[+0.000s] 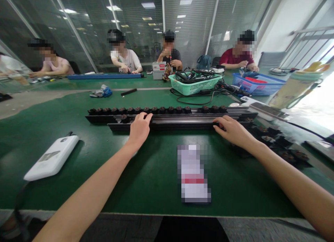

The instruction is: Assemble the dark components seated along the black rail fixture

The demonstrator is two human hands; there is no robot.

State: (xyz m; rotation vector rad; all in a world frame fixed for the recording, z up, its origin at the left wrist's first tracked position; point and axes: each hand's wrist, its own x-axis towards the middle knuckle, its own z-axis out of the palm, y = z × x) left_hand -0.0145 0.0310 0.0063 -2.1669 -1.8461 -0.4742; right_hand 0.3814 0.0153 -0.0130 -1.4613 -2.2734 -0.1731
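Observation:
A long black metal channel [180, 121] lies across the table in front of me, a shiny strip along its middle. My left hand [140, 128] is closed over its left part, the fingertips curled on a dark spot I cannot make out. Just left of those fingers, a black round-topped piece [125, 119] sits in the channel. Towards the right end, my right hand [229, 130] pinches a small black piece [217, 124] at the channel. Directly behind, a second black channel [97, 119] carries a row of similar black round-topped pieces [171, 110], with gaps towards the right.
More loose black pieces [281, 141] lie beside my right forearm. A phone [194, 174] lies in front of me, and a white device [53, 158] at left. Beyond stand a green basket of cables [195, 86], a blue basket [258, 85] and a bottle [294, 87]. Several people sit opposite.

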